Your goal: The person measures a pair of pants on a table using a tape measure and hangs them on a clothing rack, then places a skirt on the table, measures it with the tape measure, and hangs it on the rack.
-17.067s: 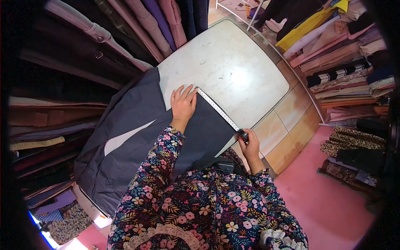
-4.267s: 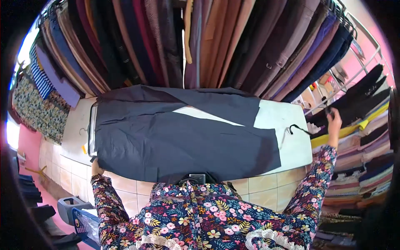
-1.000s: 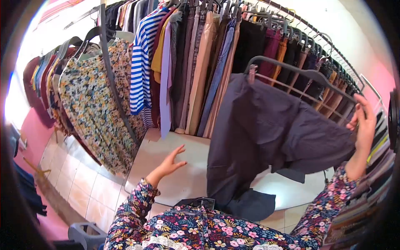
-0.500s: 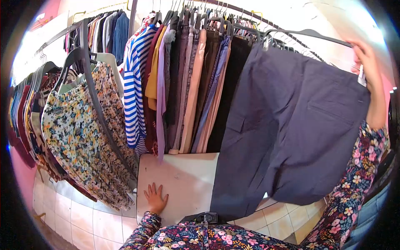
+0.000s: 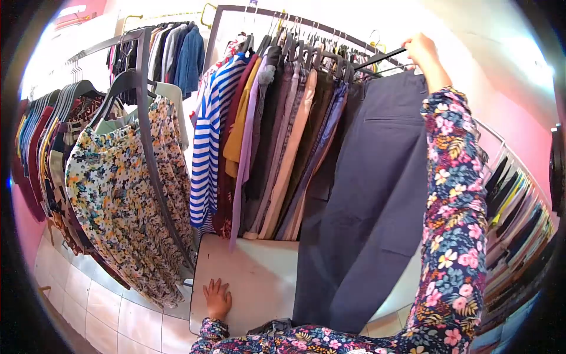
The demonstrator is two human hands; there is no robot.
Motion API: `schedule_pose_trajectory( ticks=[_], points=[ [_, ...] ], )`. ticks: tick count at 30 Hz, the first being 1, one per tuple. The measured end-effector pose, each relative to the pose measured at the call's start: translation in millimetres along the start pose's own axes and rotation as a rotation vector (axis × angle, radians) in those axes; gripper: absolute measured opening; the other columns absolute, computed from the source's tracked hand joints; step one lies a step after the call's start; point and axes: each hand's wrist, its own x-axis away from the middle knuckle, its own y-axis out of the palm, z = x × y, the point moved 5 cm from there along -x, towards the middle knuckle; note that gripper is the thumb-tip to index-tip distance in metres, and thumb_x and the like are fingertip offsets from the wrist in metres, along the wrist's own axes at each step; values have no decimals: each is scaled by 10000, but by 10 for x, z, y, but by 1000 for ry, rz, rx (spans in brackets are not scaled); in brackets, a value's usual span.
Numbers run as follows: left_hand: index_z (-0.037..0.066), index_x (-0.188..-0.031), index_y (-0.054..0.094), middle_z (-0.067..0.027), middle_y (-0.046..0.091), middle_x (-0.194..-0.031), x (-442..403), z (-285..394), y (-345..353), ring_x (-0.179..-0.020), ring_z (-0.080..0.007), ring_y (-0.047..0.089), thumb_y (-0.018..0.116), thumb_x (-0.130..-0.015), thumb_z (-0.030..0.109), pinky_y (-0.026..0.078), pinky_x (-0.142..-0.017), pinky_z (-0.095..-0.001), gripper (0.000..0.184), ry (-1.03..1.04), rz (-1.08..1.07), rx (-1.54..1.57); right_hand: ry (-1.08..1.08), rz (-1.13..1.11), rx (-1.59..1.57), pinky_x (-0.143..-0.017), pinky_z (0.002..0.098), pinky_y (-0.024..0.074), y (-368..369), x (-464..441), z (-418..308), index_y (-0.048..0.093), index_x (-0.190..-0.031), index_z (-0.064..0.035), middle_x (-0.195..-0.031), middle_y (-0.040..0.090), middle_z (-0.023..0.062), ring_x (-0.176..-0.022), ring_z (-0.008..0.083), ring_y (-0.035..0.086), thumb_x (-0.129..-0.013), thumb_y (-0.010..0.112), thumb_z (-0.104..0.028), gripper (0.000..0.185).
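My right hand is raised at the upper right, fingers closed round the end of a black clothes hanger. Dark grey trousers hang from it, their legs reaching down over the white tabletop. Palm down on that tabletop, my left hand lies with its fingers spread, holding nothing. The trousers are close beside the row of hanging garments, at its right end.
A rack rail carries a striped top and several trousers. At left, a floral skirt hangs by a dark rack post. Another clothes rack stands at right, and tiles cover the floor.
My right hand has moved left and up with the hanger, bringing the trousers toward the rack and turning them narrower to my view. My left hand stays flat on the tabletop.
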Motion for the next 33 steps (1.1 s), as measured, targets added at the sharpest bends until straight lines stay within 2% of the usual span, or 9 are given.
schedule_pose_trajectory(
  ticks=[18,20,22,24,26,27,28,30,33],
  points=[
    [132,-1035,629,-68,539,-1263,-13,-119,-110,-1268,-310,397,585,-772,146,200,-1096,-543,267,-41,9,-62,33,-34,71,-767,398,515,1022,-229,-58,656,-1001,1,-925,683,177,-808,272,691,-869,448,-118,273],
    [129,-1040,626,-69,538,-1263,-32,-102,-160,-1269,-310,396,580,-773,140,201,-1096,-541,271,-40,-9,-70,-210,275,484,-787,381,527,971,103,-212,643,-1110,-194,-965,673,112,-919,253,665,-874,565,-209,249],
    [126,-1046,622,-71,537,-1263,-33,-103,-127,-1270,-309,394,575,-774,133,203,-1097,-540,276,-38,-28,-63,-808,819,756,-812,402,497,933,977,-531,622,-1107,-167,-978,638,106,-997,280,596,-846,565,-217,271],
    [125,-1058,617,-71,533,-1267,-24,-129,-115,-1269,-306,396,571,-776,127,203,-1097,-539,286,-11,33,-86,-911,558,468,-745,411,493,1265,1630,-439,635,-955,-110,-879,609,91,-873,284,581,-798,569,-215,200],
    [126,-1066,614,-71,531,-1271,-69,-35,-165,-1271,-302,395,568,-779,125,203,-1097,-538,291,-36,17,-67,-819,-89,440,-616,428,487,1700,2464,-373,611,-796,-99,-755,630,87,-687,303,598,-785,580,-244,148],
    [127,-1074,611,-70,529,-1274,-57,-12,-185,-1272,-299,395,565,-781,123,203,-1097,-538,296,-51,13,-56,-820,-334,96,-641,467,504,1967,2931,-219,608,-800,-98,-713,631,119,-700,336,623,-790,590,-288,191],
    [127,-1074,611,-70,529,-1274,-37,-27,-161,-1272,-299,395,565,-781,123,203,-1097,-538,296,-54,9,-59,-631,-636,-214,-681,493,515,2277,3352,-38,608,-843,-107,-754,650,159,-752,369,644,-805,597,-346,242],
    [125,-1077,610,-71,525,-1282,-32,-83,-119,-1277,-294,393,558,-786,129,201,-1099,-531,296,-28,17,-97,-538,-1172,30,-835,483,491,2882,4100,378,551,-1210,-217,-1012,652,191,-974,379,618,-850,559,-461,435],
    [121,-1078,610,-74,530,-1278,-32,-65,-161,-1276,-293,398,549,-789,131,201,-1101,-517,296,-30,5,-91,-268,-1262,355,-903,422,476,3580,4302,1214,425,-1358,-284,-1165,618,143,-1079,317,594,-840,569,-498,578]
  ],
)
